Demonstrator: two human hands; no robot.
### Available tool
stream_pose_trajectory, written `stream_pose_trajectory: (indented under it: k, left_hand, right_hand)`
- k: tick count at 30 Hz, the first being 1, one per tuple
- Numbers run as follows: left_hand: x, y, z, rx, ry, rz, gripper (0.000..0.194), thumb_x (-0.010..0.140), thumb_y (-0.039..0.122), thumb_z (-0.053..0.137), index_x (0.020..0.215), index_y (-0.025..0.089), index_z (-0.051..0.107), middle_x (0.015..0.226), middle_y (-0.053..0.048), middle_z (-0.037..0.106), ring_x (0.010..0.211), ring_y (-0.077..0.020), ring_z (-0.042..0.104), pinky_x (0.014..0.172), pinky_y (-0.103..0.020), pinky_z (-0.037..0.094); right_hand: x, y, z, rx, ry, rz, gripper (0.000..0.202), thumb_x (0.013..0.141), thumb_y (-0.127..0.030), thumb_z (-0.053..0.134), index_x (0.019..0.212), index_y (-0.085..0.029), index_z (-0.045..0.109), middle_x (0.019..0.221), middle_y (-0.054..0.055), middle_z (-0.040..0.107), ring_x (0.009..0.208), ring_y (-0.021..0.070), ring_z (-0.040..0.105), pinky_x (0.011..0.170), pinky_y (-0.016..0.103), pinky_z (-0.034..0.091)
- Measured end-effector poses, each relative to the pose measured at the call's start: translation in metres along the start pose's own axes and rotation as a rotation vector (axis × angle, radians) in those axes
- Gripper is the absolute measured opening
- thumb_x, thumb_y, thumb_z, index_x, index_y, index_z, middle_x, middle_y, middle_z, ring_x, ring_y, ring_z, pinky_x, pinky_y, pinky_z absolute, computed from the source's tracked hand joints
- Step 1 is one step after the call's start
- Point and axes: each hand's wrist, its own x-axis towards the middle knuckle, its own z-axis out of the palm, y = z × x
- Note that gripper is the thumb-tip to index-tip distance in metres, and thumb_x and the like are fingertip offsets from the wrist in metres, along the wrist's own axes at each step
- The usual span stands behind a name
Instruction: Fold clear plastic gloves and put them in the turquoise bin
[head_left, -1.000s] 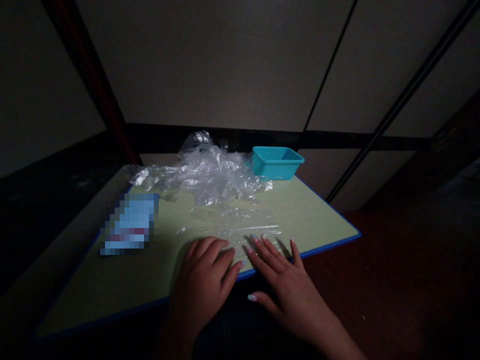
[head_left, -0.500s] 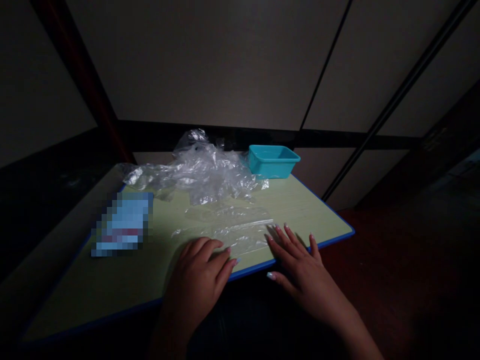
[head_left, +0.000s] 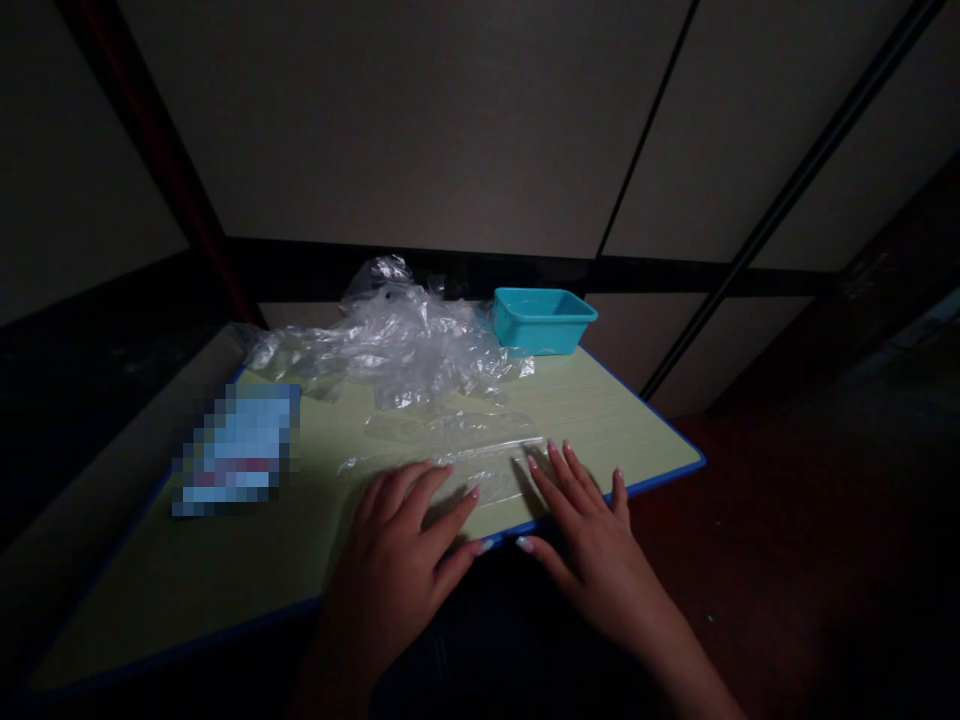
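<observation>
A clear plastic bag [head_left: 457,445] lies flat near the front edge of a pale yellow table [head_left: 600,415] with a blue rim. My left hand [head_left: 401,550] rests over the bag's near left part, fingers spread and holding nothing. At the bag's right end is my right hand [head_left: 585,530], its fingers stretched out, the tips on or just beside the plastic. Behind the flat bag sits a crumpled heap of clear plastic bags [head_left: 412,340]. Both thumbs are close to the table's front edge.
A turquoise plastic basket [head_left: 544,320] stands at the table's back right corner, touching the heap. On the left lies a blue and white flat item [head_left: 240,450], blurred out by pixels. Large cabinet panels [head_left: 420,130] rise behind the table. The room is dark.
My left hand has spread its fingers wider and reached slightly forward over the flat bag. My right hand has moved a little left. The view has shifted slightly.
</observation>
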Motion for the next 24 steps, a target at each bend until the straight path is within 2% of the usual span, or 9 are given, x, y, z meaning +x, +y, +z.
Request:
stream_pose_trajectory:
  k: [4,8,17,24]
  left_hand:
    - [-0.001,0.001,0.001,0.05,-0.054,0.028,0.042,0.078,0.041,0.072,0.119,0.033,0.067,0.136,-0.009,0.057,0.128,-0.0356,0.046,0.105,-0.061,0.035]
    - [-0.001,0.002,0.003,0.015,-0.054,-0.023,0.032,0.08,0.044,0.069,0.109,0.031,0.072,0.134,-0.007,0.06,0.128,-0.0349,0.048,0.107,-0.061,0.034]
    - [-0.006,-0.005,-0.001,-0.01,-0.032,-0.05,0.024,0.088,0.034,0.059,0.1,0.023,0.076,0.128,-0.009,0.064,0.123,-0.0338,0.053,0.102,-0.059,0.042]
    - [-0.02,-0.021,-0.009,-0.04,-0.066,-0.029,0.029,0.091,0.041,0.053,0.102,0.027,0.075,0.132,-0.01,0.061,0.128,-0.0333,0.05,0.099,-0.058,0.046]
  right_hand:
    - [0.006,-0.023,0.004,0.013,-0.01,-0.072,0.061,0.095,-0.043,0.043,0.152,-0.03,0.023,0.16,0.005,0.013,0.147,0.0311,0.012,0.11,0.071,0.007]
    - [0.009,-0.032,0.008,0.02,0.0,-0.119,0.056,0.096,-0.033,0.041,0.15,-0.031,0.028,0.159,0.003,0.018,0.147,0.0299,0.015,0.11,0.072,0.007]
    - [0.006,-0.025,0.013,0.032,0.038,-0.123,0.058,0.095,-0.038,0.046,0.15,-0.029,0.03,0.157,0.007,0.024,0.145,0.0326,0.021,0.107,0.074,0.014]
    - [0.006,-0.015,0.014,0.032,0.087,-0.131,0.06,0.094,-0.041,0.049,0.15,-0.032,0.029,0.156,0.008,0.026,0.144,0.0349,0.022,0.106,0.076,0.012]
